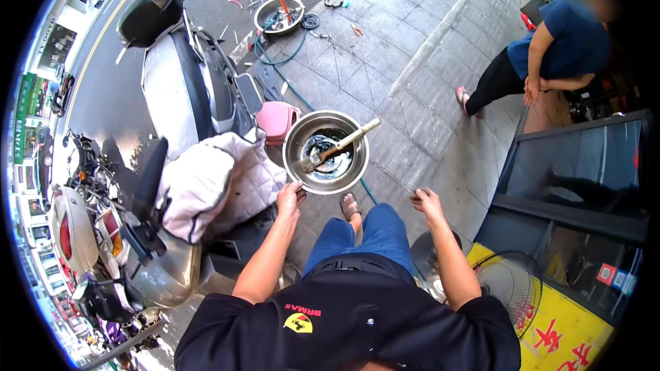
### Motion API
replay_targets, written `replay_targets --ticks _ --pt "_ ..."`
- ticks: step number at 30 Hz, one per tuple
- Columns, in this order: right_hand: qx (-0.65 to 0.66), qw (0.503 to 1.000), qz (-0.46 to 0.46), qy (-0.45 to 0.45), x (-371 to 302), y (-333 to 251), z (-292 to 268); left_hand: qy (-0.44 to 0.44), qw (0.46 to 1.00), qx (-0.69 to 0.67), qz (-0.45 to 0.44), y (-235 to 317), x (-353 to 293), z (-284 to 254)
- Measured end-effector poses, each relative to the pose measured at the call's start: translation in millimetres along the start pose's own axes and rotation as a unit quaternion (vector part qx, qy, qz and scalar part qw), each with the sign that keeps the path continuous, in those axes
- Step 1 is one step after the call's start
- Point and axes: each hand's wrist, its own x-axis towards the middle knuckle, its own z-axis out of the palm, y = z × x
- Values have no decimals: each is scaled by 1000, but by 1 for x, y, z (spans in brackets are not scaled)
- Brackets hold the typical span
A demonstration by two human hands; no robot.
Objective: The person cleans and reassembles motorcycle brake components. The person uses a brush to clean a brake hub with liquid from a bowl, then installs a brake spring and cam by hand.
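Apparently, going by the head view, the step in hand is holding the metal bowl by its near-left rim: the left hand has thumb and fingers clamped there. The right hand is to the right, well apart from the bowl, fingers loosely curled around nothing that shows. The bowl sits out in front of the person's knees, over the paving. Any move from here would call for keeping it level, since one hand bears the weight and the liquid could slop.

The bowl is round, smooth and shiny; the liquid is dark, glossy and wet-looking. The brush has a straight wooden handle, pale at its far-right end and browner toward the head, leaning across the far-right rim. To the left, a pale quilted cloth drapes in soft folds beside the pink, smooth-topped stool. Underneath, the paving is grey, flat and jointed.
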Motion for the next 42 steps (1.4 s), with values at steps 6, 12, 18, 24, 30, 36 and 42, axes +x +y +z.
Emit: replay_targets --ticks 6,12,18,24,30,36,42 --pt "9 999 -39 -9 106 -129 20 -16 998 -41 33 109 120 112" --pt "-33 993 -107 -33 250 -270 57 2 996 -70 55 190 228 211" --pt "-83 987 -129 -57 346 -433 105 15 996 -79 25 260 324 264" --pt "-80 989 -107 -66 409 -520 142 6 999 -36 29 329 416 337" --pt "-79 997 -19 7 485 -528 165 -62 996 -23 56 341 550 417" --pt "-88 992 62 68 531 -576 194 -112 993 -22 13 352 633 472" --pt "-74 991 -28 106 596 -655 209 -66 996 23 -52 409 575 439"
